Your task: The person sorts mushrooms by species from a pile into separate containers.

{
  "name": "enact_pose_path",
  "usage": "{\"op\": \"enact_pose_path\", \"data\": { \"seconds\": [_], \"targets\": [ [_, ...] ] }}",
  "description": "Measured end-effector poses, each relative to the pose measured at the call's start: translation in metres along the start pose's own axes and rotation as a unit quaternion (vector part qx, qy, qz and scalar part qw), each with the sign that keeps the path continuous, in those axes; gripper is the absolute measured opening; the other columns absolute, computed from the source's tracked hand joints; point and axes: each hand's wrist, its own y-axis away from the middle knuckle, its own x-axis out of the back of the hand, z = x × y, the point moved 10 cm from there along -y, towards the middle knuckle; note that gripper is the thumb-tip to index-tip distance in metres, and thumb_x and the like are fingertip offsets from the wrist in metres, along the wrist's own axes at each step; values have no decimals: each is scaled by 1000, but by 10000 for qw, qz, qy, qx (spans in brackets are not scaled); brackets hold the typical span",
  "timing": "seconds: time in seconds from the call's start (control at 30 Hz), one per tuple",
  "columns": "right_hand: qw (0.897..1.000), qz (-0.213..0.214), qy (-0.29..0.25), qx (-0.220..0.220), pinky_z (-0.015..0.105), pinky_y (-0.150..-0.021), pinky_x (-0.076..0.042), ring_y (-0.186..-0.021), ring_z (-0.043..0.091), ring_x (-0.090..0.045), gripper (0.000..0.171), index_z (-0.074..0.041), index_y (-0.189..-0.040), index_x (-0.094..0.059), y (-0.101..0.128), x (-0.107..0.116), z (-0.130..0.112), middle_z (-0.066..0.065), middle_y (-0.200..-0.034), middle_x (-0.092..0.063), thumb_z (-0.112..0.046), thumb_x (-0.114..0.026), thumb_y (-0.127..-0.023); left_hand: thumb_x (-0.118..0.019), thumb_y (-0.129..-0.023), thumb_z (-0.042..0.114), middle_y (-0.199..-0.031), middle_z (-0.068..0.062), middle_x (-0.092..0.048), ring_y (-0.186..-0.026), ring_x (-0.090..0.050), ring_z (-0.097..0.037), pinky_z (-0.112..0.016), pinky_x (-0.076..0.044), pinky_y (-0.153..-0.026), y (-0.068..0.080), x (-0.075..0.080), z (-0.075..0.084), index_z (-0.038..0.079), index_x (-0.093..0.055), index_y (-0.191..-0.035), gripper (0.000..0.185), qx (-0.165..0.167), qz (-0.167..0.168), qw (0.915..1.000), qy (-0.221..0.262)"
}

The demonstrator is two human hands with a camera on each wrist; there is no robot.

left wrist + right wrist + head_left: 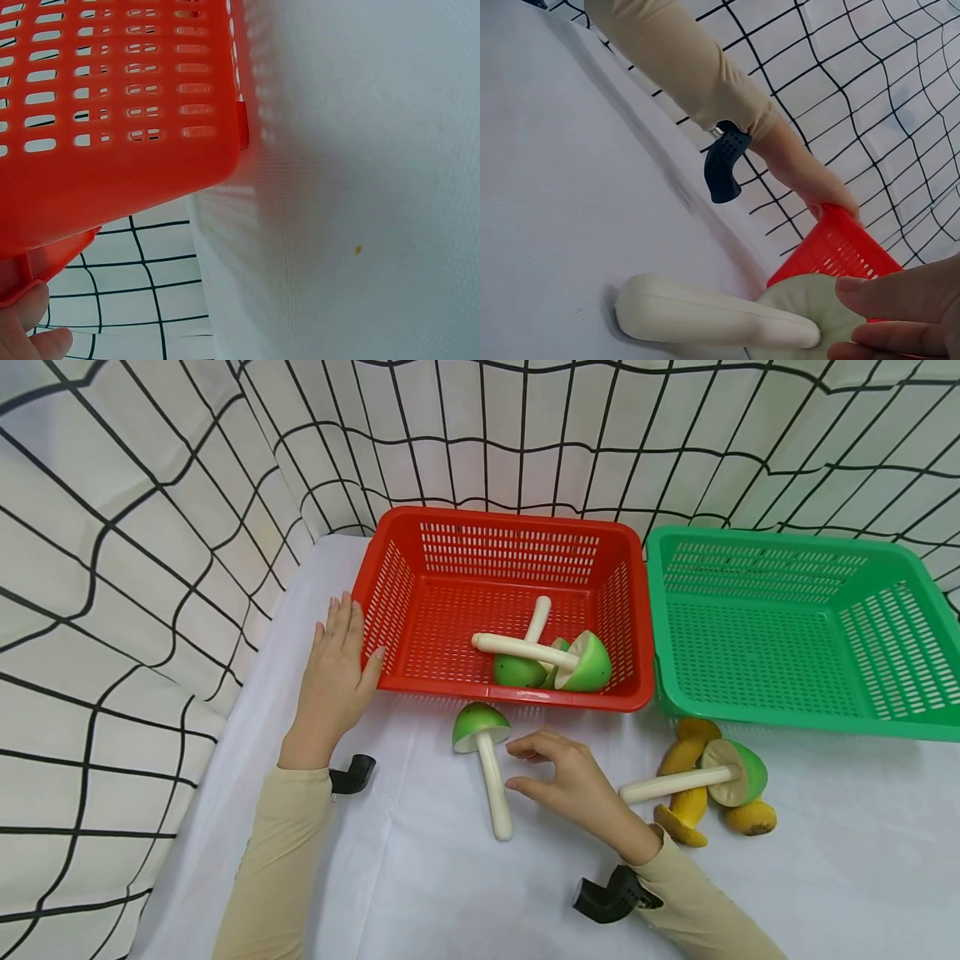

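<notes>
Below centre, the right hand (pixel 573 781) gapes (fingers empty) beside a mushroom (pixel 490 768). The left hand (pixel 336 681), straight-fingered, touches a red basket (pixel 450 618).

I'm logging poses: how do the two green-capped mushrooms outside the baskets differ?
The left mushroom lies on the white cloth; the right mushroom lies across yellow mushrooms. The left mushroom's cap points toward the red basket, while the right mushroom's points sideways, away from the right hand. Both have green caps and pale stems.
</notes>
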Motion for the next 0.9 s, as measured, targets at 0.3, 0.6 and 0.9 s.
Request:
{"op": "enact_pose_path", "data": {
  "seconds": [0.3, 0.6, 0.9],
  "targets": [
    [9992, -108, 146, -343, 33, -74, -53, -83, 20, -65, 33, 0, -102, -68, 1, -16, 13, 7, -92, -68, -9, -80, -73, -42, -97, 24, -154, -23, -15, -142, -8, -34, -53, -10, -112, 0, 0, 0, -10, -22, -145, 62, 12, -1, 10000, -12],
    [9980, -240, 310, -492, 26, -71, -52, -78, 16, -65, 35, -1, -99, -68, 2, -28, 17, 3, -85, -67, -15, -83, -71, -41, -97, 24, -154, -21, -14, -143, -7, -32, -51, -8, -113, 0, 0, 0, -10, -22, -145, 62, -2, 16, 10000, 0],
    [9967, -321, 292, -679, 25, -71, -52, -78, 16, -64, 39, 1, -102, -66, 3, -33, 18, 3, -85, -67, -13, -83, -70, -41, -97, 24, -154, -21, -13, -143, -8, -33, -53, -10, -112, 0, 0, 0, -10, -21, -145, 62, -10, 12, 10000, 10]
  ]
}}
